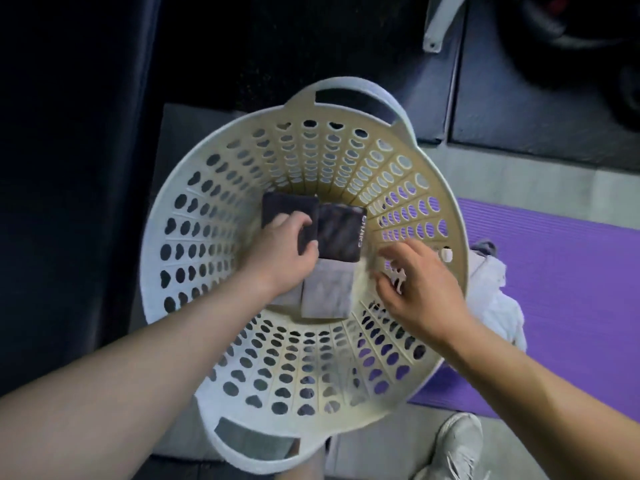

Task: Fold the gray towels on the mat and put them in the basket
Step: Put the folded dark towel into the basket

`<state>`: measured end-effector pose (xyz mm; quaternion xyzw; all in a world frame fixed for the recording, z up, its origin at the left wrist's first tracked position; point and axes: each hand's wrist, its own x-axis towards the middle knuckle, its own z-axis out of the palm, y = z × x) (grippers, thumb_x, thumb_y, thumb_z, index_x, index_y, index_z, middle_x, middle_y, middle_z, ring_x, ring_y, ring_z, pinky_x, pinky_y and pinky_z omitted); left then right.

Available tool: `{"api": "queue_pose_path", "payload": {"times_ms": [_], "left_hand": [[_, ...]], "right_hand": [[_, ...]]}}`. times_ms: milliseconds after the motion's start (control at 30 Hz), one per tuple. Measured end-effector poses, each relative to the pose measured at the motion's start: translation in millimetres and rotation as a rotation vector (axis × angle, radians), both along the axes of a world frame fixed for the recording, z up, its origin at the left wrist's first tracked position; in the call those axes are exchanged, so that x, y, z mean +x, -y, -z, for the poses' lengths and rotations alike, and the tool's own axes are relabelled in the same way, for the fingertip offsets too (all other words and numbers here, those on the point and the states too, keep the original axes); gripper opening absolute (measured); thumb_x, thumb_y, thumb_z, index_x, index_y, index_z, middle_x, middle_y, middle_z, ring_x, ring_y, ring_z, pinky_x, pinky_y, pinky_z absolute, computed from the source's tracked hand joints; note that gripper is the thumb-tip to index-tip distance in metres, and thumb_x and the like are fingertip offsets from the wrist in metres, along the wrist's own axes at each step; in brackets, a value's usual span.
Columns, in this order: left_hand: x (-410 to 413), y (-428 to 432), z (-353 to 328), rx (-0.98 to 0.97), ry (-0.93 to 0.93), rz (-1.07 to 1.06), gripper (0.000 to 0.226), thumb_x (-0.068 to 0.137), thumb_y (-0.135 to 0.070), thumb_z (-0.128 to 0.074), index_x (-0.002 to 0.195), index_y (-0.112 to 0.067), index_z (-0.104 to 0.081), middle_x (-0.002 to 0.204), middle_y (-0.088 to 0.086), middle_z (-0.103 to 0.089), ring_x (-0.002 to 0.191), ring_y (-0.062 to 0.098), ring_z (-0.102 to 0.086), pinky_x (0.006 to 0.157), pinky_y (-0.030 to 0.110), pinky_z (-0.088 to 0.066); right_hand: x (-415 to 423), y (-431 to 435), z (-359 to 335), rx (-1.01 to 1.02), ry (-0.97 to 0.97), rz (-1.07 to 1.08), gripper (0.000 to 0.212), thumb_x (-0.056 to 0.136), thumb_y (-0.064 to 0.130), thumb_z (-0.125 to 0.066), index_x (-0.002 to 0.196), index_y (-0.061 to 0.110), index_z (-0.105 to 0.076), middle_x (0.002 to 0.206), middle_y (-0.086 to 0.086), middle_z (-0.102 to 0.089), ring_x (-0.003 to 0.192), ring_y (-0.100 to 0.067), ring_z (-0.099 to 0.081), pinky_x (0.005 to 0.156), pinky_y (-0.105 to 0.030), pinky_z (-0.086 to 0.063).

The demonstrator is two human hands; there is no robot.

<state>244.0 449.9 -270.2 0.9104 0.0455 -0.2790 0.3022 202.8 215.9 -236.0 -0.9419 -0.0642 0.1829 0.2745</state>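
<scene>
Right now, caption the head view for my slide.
Left hand grips a dark folded towel inside the white basket; right hand hovers open.

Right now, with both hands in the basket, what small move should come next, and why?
Probably the left hand should release the dark folded towel and lift out: it lies on the basket floor beside other folded towels, the right hand is empty, and crumpled cloth waits on the mat.

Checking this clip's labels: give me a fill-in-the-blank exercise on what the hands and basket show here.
1. The left hand grips a dark folded ____ in the basket.
2. The right hand is open and holds ____.
3. The mat beside the basket is ____ in colour.
Missing words: towel, nothing, purple.
</scene>
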Motion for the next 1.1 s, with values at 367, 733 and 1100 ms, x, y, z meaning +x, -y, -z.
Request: {"api": "queue_pose_path", "payload": {"times_ms": [367, 733, 1100], "left_hand": [[-40, 138, -81, -0.009, 0.159, 0.238, 0.037, 0.093, -0.038, -0.056, 0.126, -0.021, -0.060, 0.118, 0.001, -0.062, 0.112, 0.026, -0.059, 0.091, 0.045, -0.052], [-103, 276, -52, 0.105, 0.154, 0.315, 0.033, 0.092, -0.037, -0.051, 0.115, -0.015, -0.062, 0.112, 0.009, -0.062, 0.105, 0.035, -0.059, 0.087, 0.049, -0.052], [-126, 319, 55, 0.274, -0.079, 0.234, 0.044, 0.096, -0.041, -0.057, 0.130, -0.014, -0.051, 0.134, 0.016, -0.048, 0.122, 0.038, -0.051, 0.098, 0.052, -0.048]], "right_hand": [[-81, 165, -60, -0.134, 0.089, 0.040, 0.026, 0.081, 0.017, -0.075, 0.105, 0.014, -0.065, 0.097, -0.001, -0.062, 0.082, -0.028, -0.063, 0.071, -0.043, -0.053], [-155, 292, -2, -0.169, -0.044, -0.079, 0.030, 0.084, 0.025, -0.070, 0.111, 0.013, -0.064, 0.102, -0.008, -0.063, 0.089, -0.036, -0.060, 0.074, -0.047, -0.054], [-159, 300, 92, -0.114, -0.214, -0.009, 0.040, 0.093, 0.030, -0.061, 0.130, 0.015, -0.059, 0.131, -0.006, -0.053, 0.119, -0.033, -0.049, 0.088, -0.046, -0.052]]}}
